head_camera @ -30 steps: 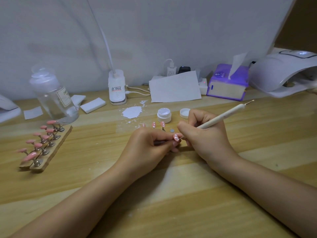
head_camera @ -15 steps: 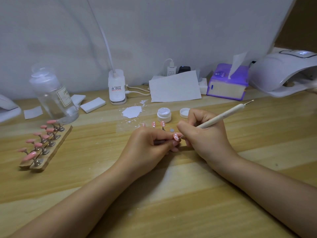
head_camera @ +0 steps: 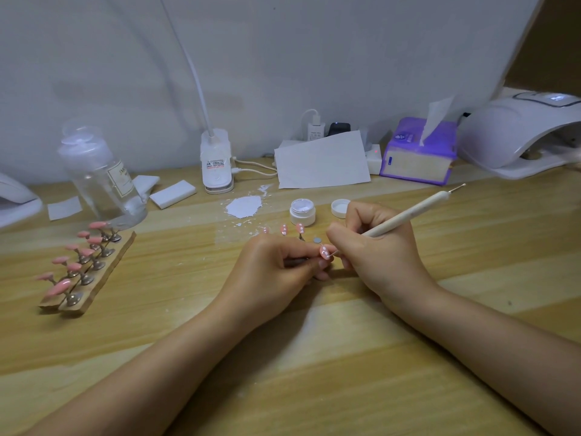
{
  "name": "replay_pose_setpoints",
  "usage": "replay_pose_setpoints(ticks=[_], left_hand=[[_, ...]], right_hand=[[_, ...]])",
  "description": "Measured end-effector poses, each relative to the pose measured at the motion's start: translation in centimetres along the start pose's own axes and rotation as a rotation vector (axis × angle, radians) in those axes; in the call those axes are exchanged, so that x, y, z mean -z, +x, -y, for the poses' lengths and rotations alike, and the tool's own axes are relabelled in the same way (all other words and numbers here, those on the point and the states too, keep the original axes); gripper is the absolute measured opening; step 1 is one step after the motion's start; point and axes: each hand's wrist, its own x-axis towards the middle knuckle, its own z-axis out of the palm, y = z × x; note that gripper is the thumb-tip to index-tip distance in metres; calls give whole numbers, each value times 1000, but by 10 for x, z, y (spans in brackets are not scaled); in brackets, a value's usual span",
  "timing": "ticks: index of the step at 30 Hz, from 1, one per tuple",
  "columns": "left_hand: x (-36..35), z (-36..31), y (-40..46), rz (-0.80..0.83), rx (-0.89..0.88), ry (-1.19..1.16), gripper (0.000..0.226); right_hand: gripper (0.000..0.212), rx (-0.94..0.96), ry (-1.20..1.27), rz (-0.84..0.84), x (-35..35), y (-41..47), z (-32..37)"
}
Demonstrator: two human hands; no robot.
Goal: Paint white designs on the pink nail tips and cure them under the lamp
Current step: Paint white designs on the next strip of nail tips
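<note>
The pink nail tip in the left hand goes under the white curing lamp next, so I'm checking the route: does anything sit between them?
Nothing visible blocks it. The pink nail tip reaches the white curing lamp over bare wooden table; the purple tissue box sits left of the lamp's opening.

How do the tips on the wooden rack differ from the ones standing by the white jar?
The rack tips are plain pink; the jar-side tips carry white dots. The rack tips sit in rows on a wooden rack at far left; the jar-side tips stand in a short line on the table by the jar. Both sets are pink, on metal stems.
</note>
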Motion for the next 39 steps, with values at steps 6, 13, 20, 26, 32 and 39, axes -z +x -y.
replay_pose_setpoints(ticks=[6,13,20,26,32,39], left_hand=[[0,-2,0,10,-14,-13,35],[0,-1,0,8,-16,-2,35],[0,0,0,9,-15,-2,35],[0,0,0,14,-24,12,33],[0,0,1,8,-19,6,36],[0,1,0,9,-13,-11,39]], right_hand=[[42,1,5,1,0,-1,0],[42,-18,51,14,-1,-1,2],[42,-22,43,14,-1,-1,3],[43,-31,65,35,-2,-3,6],[42,-15,4,11,0,-1,3],[42,-10,4,-4,0,0,1]])
